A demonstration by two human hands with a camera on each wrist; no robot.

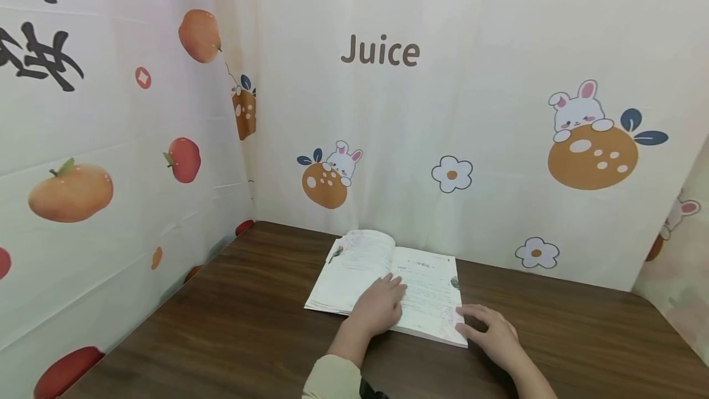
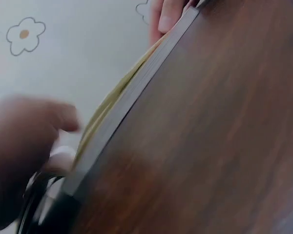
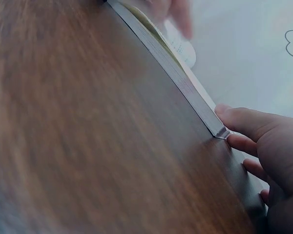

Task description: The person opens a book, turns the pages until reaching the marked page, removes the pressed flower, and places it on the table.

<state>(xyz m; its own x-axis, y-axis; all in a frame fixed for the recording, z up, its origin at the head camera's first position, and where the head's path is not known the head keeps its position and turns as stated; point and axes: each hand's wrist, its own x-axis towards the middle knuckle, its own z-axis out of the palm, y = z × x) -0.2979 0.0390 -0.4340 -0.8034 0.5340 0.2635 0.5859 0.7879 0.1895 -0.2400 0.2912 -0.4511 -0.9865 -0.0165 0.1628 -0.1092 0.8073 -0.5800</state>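
An open book (image 1: 426,300) with printed white pages lies on the brown table, its left-hand pages arching up near the spine. My left hand (image 1: 378,305) is over the middle of the book by the gutter, fingers extended across the right page; it looks blurred in the left wrist view. At the book's right edge, my right hand (image 1: 493,332) holds the lower corner, with the thumb (image 3: 229,113) on the top page and the forefinger against the side. The page block (image 3: 171,73) shows edge-on in the right wrist view. Contact under the left palm is hidden.
The wooden table (image 1: 244,325) reaches to a pale curtain (image 1: 399,116) printed with fruit, rabbits and flowers, right behind the book. Another printed curtain (image 1: 127,128) borders the table's left side. A dark band (image 1: 370,389) sits at the left wrist.
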